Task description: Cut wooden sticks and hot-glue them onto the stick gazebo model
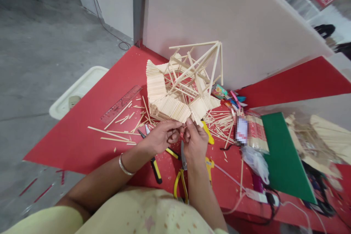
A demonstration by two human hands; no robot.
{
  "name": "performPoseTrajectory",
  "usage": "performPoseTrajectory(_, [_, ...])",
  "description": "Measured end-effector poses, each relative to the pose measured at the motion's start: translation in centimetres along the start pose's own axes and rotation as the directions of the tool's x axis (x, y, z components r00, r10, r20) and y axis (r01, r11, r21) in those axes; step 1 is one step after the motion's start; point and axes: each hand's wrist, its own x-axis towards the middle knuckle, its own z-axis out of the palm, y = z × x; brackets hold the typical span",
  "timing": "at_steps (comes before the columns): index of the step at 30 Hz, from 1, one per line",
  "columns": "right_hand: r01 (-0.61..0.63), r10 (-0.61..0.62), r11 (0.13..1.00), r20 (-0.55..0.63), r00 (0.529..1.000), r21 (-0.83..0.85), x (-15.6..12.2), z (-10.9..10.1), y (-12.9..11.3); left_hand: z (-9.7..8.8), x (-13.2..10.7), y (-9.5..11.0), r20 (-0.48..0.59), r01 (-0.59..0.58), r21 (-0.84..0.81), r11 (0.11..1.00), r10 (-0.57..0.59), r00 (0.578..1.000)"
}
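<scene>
Over the red table (82, 142) my left hand (160, 138) and right hand (195, 140) meet, fingertips of both pinched shut on a small red bit (181, 136), too small to identify; the stick model (181, 87) stands at twelve o'clock, just beyond my fingers, its long side running nine to three, my right hand the nearer; pliers (181, 184) lie at six, a cutter (156, 168) at seven, loose sticks (109, 134) at nine, a ruler (121, 104) at ten; a green mat (285, 153) at three; a white partition (246, 25) closes the back.
</scene>
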Motion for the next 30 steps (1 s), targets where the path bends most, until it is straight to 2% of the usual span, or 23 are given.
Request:
performPoseTrajectory(15, [0.007,-0.007,0.999,-0.01,1.0,0.044,-0.1,0.1,0.1,-0.1,0.0,-0.1,0.016,-0.001,-0.006,1.0,0.001,1.0])
performPoseTrajectory(18, [0.043,-0.043,0.999,-0.009,0.999,-0.009,-0.6,-0.1,-0.1,-0.2,0.0,-0.1,0.022,0.005,-0.008,1.0,-0.005,1.0])
performPoseTrajectory(23, [0.177,-0.172,0.962,0.041,0.984,-0.206,-1.4,-0.8,0.1,-0.3,0.1,-0.3,-0.001,0.017,-0.046,0.999,-0.017,1.0])
performPoseTrajectory(30, [0.254,-0.254,0.904,0.047,0.966,-0.343,-1.8,-1.5,0.9,-0.3,0.1,-0.4,0.013,0.007,-0.043,0.999,-0.006,1.0])
